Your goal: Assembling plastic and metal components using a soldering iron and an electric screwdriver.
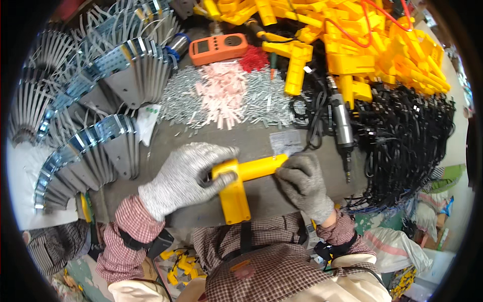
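Worktop (261, 194): grey, worn, crowded along its far half; bare patch only at the near edge, in front of the person.

Held item: yellow L-shaped plastic housing (240, 183), over the near-centre of the worktop. Left hand (183, 176), in a pale grey knit glove, has its grip clamped round the corner of the housing. Right hand (304, 183), in a darker grey glove, has its grip pinched on the end of the housing's horizontal arm.

Left side: fanned rows of grey metal brackets (108, 78), standing on edge, in several curved stacks.

Far centre: heap of small silver pieces (183, 98) with pale pink strips (224, 93) lying on top; a small cluster of red bits (254, 59); an orange handheld meter (218, 48) behind the heap.

Far right: large pile of yellow housings (362, 45) of the same kind, red wire running across it. Below it, a mass of black cables (407, 138). A silver-bodied powered driver (342, 123) lies beside the cables, tip toward the person.

Surroundings: white surface (22, 171) at far left; bags and cloth (402, 246) on the floor at lower right; small yellow parts (181, 264) below the worktop edge.
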Demonstrator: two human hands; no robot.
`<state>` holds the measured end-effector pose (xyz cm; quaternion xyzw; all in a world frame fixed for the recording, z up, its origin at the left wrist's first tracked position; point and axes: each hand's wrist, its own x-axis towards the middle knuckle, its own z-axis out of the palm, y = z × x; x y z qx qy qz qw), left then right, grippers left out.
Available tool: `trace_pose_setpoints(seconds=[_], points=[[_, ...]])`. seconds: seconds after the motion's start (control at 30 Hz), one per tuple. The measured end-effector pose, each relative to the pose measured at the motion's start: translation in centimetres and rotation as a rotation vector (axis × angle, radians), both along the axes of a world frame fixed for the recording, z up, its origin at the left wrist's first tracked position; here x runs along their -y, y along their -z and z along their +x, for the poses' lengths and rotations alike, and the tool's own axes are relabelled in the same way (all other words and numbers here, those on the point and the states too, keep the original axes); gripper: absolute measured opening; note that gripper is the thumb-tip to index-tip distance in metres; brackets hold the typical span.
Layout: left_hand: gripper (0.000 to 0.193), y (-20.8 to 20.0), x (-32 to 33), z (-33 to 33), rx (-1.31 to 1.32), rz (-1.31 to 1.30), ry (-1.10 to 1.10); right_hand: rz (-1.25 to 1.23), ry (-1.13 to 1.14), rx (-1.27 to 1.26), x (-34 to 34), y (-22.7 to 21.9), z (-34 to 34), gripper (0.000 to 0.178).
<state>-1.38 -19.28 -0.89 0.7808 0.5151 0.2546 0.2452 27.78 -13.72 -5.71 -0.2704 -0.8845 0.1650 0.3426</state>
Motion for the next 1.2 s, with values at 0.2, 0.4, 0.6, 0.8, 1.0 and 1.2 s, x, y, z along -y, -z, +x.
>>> trace_pose_setpoints(seconds=[0.2, 0.4, 0.6, 0.8, 1.0, 1.2], points=[[0.056, 1.0, -2.2, 6.5, -0.166, -0.093, 0.074, 0.017, 0.041, 0.068, 0.3, 0.6, 0.0, 0.025], [0.051, 1.2, -2.0, 7.1, -0.163, -0.083, 0.042, 0.034, -0.012, 0.112, -0.1, 0.4, 0.6, 0.027], [0.051, 1.9, -1.7, 7.1, -0.166, -0.014, 0.010, 0.028, 0.030, 0.112, 0.7, -0.3, 0.0, 0.031], [0.058, 2.0, -1.6, 7.0, -0.246, 0.044, 0.049, -0.001, 0.049, 0.134, 0.7, -0.2, -0.3, 0.027], [0.057, 1.2, -1.5, 7.2, -0.331, -0.047, 0.022, -0.033, 0.516, 0.069, -2.3, -3.1, 3.7, 0.042], [0.060, 1.3, -1.8, 7.3, -0.269, -0.028, 0.002, 0.046, 0.715, 0.595, -7.1, -3.1, 5.7, 0.073]])
